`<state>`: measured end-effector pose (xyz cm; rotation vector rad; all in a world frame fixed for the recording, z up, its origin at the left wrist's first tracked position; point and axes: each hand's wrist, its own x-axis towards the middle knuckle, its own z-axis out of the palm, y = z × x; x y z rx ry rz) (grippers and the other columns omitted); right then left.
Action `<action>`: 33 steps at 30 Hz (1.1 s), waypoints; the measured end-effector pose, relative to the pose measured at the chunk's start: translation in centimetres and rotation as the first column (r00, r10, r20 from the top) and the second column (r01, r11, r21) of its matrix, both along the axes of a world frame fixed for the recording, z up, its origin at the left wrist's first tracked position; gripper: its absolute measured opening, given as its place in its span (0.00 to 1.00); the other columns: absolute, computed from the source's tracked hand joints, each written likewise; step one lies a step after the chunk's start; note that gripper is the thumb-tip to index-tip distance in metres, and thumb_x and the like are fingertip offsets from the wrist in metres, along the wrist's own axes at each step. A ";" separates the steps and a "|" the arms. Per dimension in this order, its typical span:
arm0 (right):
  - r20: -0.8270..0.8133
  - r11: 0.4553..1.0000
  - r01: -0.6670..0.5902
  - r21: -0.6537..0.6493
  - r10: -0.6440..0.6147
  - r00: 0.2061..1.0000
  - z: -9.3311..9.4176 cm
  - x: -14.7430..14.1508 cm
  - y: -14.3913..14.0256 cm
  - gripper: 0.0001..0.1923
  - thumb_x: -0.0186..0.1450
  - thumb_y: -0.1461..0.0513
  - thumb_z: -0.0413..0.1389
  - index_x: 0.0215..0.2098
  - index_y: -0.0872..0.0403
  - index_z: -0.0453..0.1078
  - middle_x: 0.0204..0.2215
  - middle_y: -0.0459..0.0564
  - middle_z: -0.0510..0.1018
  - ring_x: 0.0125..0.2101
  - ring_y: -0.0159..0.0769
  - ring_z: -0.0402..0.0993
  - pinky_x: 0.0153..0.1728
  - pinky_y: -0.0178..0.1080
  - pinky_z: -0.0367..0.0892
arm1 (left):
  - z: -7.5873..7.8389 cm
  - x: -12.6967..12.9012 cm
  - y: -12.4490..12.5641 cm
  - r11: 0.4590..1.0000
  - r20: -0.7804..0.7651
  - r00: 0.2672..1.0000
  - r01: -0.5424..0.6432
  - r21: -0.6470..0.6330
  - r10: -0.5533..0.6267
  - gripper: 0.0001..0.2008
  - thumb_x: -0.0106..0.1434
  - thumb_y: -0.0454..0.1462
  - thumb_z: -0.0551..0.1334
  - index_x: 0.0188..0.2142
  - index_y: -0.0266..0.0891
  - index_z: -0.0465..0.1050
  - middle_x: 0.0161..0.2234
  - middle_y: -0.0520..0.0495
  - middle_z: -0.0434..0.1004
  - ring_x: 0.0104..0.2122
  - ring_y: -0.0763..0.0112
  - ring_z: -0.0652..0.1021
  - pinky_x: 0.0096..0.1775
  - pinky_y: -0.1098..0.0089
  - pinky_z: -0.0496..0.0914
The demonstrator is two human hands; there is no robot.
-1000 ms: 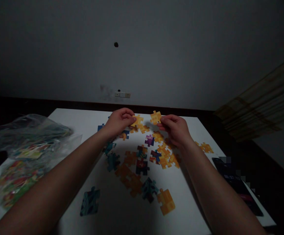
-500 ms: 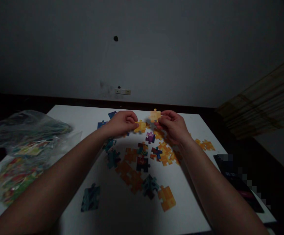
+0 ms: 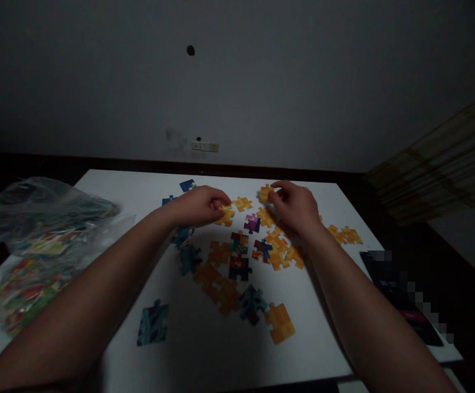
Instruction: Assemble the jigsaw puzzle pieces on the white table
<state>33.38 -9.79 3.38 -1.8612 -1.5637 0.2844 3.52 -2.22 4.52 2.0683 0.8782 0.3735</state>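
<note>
My left hand (image 3: 202, 206) pinches a yellow puzzle piece (image 3: 225, 216) near the far side of the white table. Across from it, my right hand (image 3: 296, 206) has a second yellow puzzle piece (image 3: 265, 193) between thumb and fingers. Between the hands, another yellow piece (image 3: 243, 204) lies on the table. Closer to me are a purple piece (image 3: 253, 223), a cluster of yellow pieces (image 3: 277, 245), dark character pieces (image 3: 239, 267) and orange pieces (image 3: 221, 289). Some blue-green pieces (image 3: 189, 258) lie partly behind my left forearm.
Clear plastic bags (image 3: 36, 273) with colourful pieces lie on the table (image 3: 205, 349) at left. A dark flat object (image 3: 397, 300), partly pixelated, rests along the right edge. Single pieces lie nearer me, one teal (image 3: 153, 323), one orange (image 3: 279, 323). Behind stands a wall with sockets (image 3: 205, 146).
The right hand's yellow piece has come down and slightly right, tilting flatter. My left hand has shifted slightly, its piece lower and to the left. The view has tipped slightly.
</note>
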 end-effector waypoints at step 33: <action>-0.638 0.955 -0.065 0.291 0.244 0.731 0.1 -4.1 -0.6 0.18 0.56 0.51 0.78 0.40 0.48 0.86 0.32 0.47 0.89 0.33 0.42 0.88 0.41 0.47 0.86 | 1.8 2.3 -2.0 0.878 0.528 0.742 -0.168 -0.449 0.412 0.24 0.51 0.46 0.87 0.41 0.36 0.88 0.40 0.42 0.90 0.40 0.60 0.89 0.44 0.62 0.87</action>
